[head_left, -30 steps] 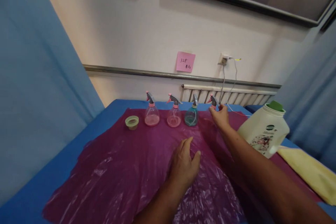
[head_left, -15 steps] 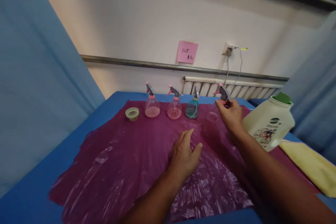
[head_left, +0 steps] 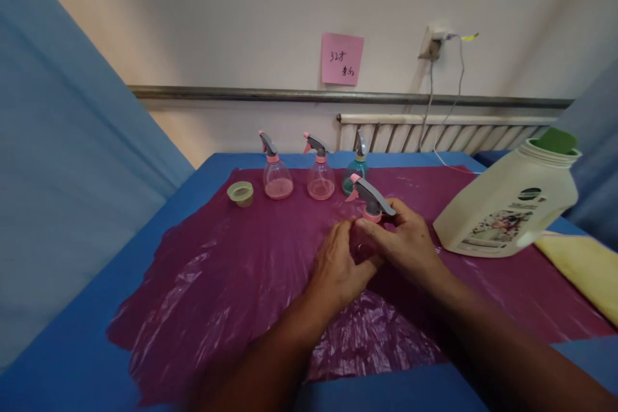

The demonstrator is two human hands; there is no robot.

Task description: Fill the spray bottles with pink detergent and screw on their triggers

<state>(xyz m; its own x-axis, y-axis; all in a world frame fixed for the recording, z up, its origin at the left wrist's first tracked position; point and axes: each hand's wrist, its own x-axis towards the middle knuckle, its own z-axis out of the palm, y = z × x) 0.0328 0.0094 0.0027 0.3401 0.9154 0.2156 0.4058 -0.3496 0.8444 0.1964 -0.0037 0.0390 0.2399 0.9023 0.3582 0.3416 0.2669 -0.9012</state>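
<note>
Between my two hands is a clear spray bottle (head_left: 371,196) with a grey and pink trigger head, its nozzle pointing left. My right hand (head_left: 410,241) grips it around the neck and shoulder, just below the pink collar. From the left, my left hand (head_left: 338,264) curls around the bottle's body, which the fingers mostly hide. Behind stand a pink-collared spray bottle (head_left: 279,185) with cloudy pink liquid, a similar spray bottle (head_left: 321,185) with pinkish contents, and a teal spray bottle (head_left: 360,167) partly covered by the held one.
A small round pale-green tub (head_left: 241,193) is at the left. To the right stands a large cream jug (head_left: 506,206) with a green piece in its mouth, beside a folded yellow cloth (head_left: 582,264). Purple plastic sheeting (head_left: 232,290) covers the blue surface (head_left: 111,283).
My right hand has brought the spray bottle left and nearer to me. My left hand, apart from it before, has closed around its body. The view has shifted slightly.
</note>
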